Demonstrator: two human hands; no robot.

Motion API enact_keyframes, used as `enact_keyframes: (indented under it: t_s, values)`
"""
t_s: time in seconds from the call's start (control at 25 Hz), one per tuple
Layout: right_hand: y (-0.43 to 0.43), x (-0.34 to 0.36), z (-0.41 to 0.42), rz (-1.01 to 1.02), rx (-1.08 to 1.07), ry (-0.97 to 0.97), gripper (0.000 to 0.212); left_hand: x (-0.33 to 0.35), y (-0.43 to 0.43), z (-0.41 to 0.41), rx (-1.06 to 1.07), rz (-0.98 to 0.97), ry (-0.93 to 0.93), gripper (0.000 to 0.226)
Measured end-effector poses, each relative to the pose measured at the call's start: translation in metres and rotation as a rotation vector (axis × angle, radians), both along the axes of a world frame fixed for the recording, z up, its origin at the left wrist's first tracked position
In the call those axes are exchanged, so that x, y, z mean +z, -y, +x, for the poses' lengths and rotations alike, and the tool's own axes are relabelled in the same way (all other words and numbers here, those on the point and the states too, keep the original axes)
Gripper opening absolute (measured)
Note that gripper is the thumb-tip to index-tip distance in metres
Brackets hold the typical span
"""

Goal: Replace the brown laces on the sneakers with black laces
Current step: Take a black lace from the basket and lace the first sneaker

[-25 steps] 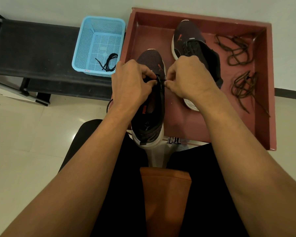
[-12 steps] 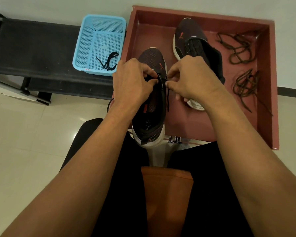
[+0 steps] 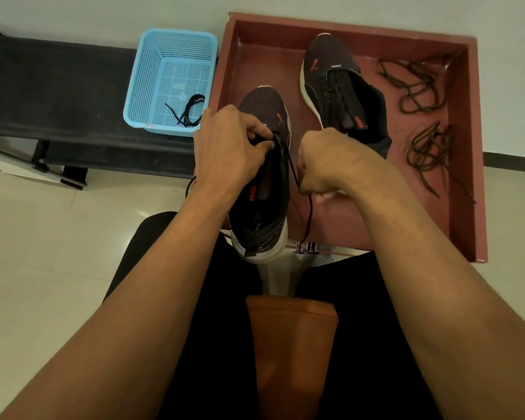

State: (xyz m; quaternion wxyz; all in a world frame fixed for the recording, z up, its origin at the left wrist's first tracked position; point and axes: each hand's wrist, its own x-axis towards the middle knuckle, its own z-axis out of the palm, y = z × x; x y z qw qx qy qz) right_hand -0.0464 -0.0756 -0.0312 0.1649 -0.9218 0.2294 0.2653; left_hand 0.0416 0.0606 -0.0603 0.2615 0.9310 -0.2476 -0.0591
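Sneakers (image 3: 264, 107) two — brown laces (image 3: 428, 150) two, black laces (image 3: 291, 166) two.

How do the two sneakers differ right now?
The near sneaker is gripped by the left hand, its heel overhanging the red tray; the far sneaker lies untouched inside it. The near sneaker trails a loose black lace pinched by the right hand; the far sneaker's lacing looks finished. Both are dark with white soles and orange logos.

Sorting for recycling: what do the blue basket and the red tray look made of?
Basket: likely moulded plastic, slightly glossy, regular perforated grid. Tray: perhaps painted wood, matt red-brown, thick flat walls; uncertain.
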Motion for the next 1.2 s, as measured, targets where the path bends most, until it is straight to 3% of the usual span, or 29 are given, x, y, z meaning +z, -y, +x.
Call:
enact_keyframes:
  t_s: [0.2, 0.28, 0.44, 0.64, 0.72, 0.88, 1.0, 1.2]
  values:
    - [0.006, -0.002, 0.006, 0.072, -0.165, 0.420, 0.004, 0.001, 0.000, 0.000, -0.018, 0.014, 0.009, 0.016]
    - [0.006, 0.000, 0.006, 0.127, -0.148, 0.462, 0.006, 0.001, 0.000, 0.001, -0.021, 0.019, 0.010, 0.016]
    - [0.005, -0.004, 0.009, 0.067, -0.146, 0.414, 0.009, 0.001, 0.000, 0.000, -0.024, 0.016, 0.013, 0.016]
    - [0.004, -0.006, 0.002, 0.032, -0.011, 0.039, 0.016, 0.000, 0.000, 0.000, -0.006, 0.004, -0.004, 0.015]
    - [0.006, -0.008, 0.004, 0.018, -0.047, 0.106, 0.009, 0.000, 0.000, 0.000, -0.007, -0.001, -0.009, 0.015]
    - [0.009, -0.008, 0.009, 0.053, -0.151, 0.456, 0.005, 0.000, 0.001, 0.002, -0.018, 0.000, -0.005, 0.016]
    - [0.005, -0.001, 0.007, 0.125, -0.135, 0.420, 0.011, -0.001, 0.000, 0.002, 0.001, -0.002, 0.001, 0.022]
    - [0.004, 0.004, 0.005, 0.056, -0.101, 0.177, 0.006, -0.004, -0.001, 0.001, 0.081, 0.013, 0.059, 0.061]
